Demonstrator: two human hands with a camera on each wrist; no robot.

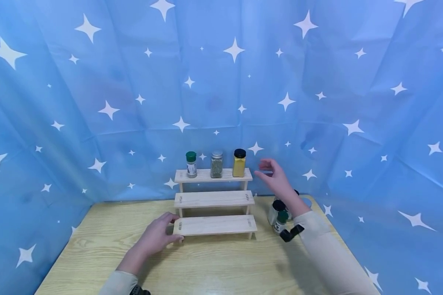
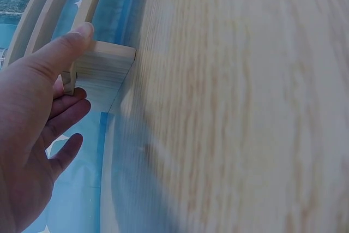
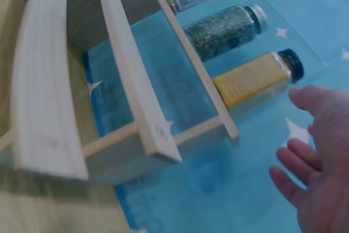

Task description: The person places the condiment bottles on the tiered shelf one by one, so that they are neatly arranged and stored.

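A three-tier wooden rack (image 1: 214, 199) stands at the back of the table. My left hand (image 1: 156, 235) pinches the left end of its lowest step, thumb in front and fingers behind, as the left wrist view confirms. On the top step stand a green-capped spice shaker (image 1: 191, 167), a silver-lidded jar of dried green herbs (image 1: 216, 166) and a black-lidded jar of yellow spice (image 1: 239, 164). To the right of the yellow jar, my right hand (image 1: 275, 178) hangs in the air with fingers apart, holding nothing. The right wrist view shows a gap between thumb and jar.
Several more spice jars (image 1: 273, 213), including a green-capped shaker (image 1: 280, 223), stand right of the rack beneath my right forearm, which partly hides them. A blue star-patterned curtain (image 1: 214, 102) hangs behind and beside the wooden table (image 1: 221, 266).
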